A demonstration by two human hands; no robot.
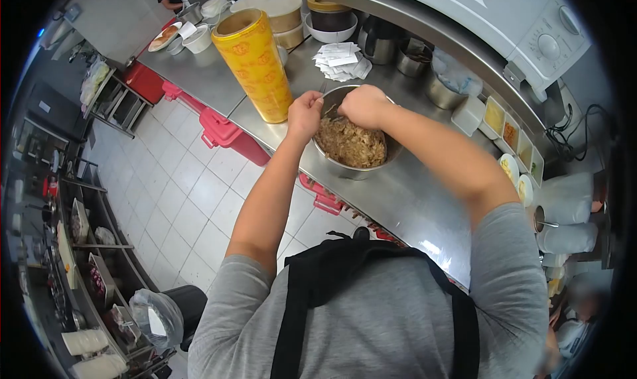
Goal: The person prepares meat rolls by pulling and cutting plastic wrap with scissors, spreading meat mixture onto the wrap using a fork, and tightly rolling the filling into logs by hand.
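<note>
A steel bowl (pixel 393 156) on the metal counter holds a brown, chunky mixture (pixel 352 143). My left hand (pixel 306 116) is closed at the bowl's left rim, its fingers pinched round a thin utensil handle that shows only in part. Over the far side of the bowl, my right hand (pixel 364 107) is closed with its knuckles up and its fingertips down at the mixture; what it grips, if anything, is hidden. Just left of the bowl stands a tall yellow roll of film (pixel 255 67).
Paper slips (pixel 343 62) lie behind the bowl. Lidded tubs (pixel 283 14) stand at the back left, steel pots (pixel 415 57) at the back right. Ingredient trays (pixel 509 133) line the right side, under a microwave (pixel 531 34). Two people show at the edges.
</note>
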